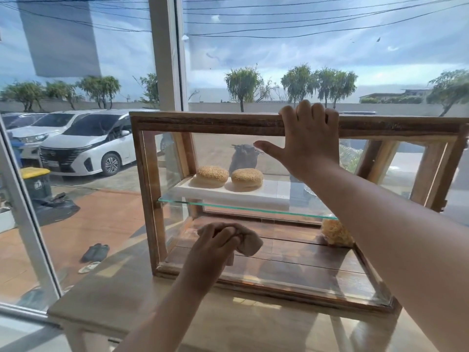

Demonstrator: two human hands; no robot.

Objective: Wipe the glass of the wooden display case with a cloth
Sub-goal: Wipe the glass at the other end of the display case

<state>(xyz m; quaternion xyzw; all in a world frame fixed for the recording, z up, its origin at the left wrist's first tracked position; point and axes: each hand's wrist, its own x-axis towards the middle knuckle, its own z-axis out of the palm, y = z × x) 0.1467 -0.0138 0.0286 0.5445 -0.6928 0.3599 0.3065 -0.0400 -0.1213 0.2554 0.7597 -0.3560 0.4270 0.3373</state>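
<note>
A wooden display case (146, 189) with glass panes stands on a pale table (121, 298) in front of a big window. My left hand (213, 250) holds a bunched beige cloth (250, 243) pressed against the lower left part of the front glass (291, 273). My right hand (308, 141) grips the case's top wooden rail, fingers curled over it and thumb spread to the left. Inside, two sesame buns (212, 175) lie on a white board (269, 193) over a glass shelf (228, 205).
A yellowish pastry (335, 232) sits on the case's wooden floor at the right. The case's far right door frame (431, 171) stands angled outward. A white window post (166, 54) rises behind the case. Cars, bins and shoes are outside the window.
</note>
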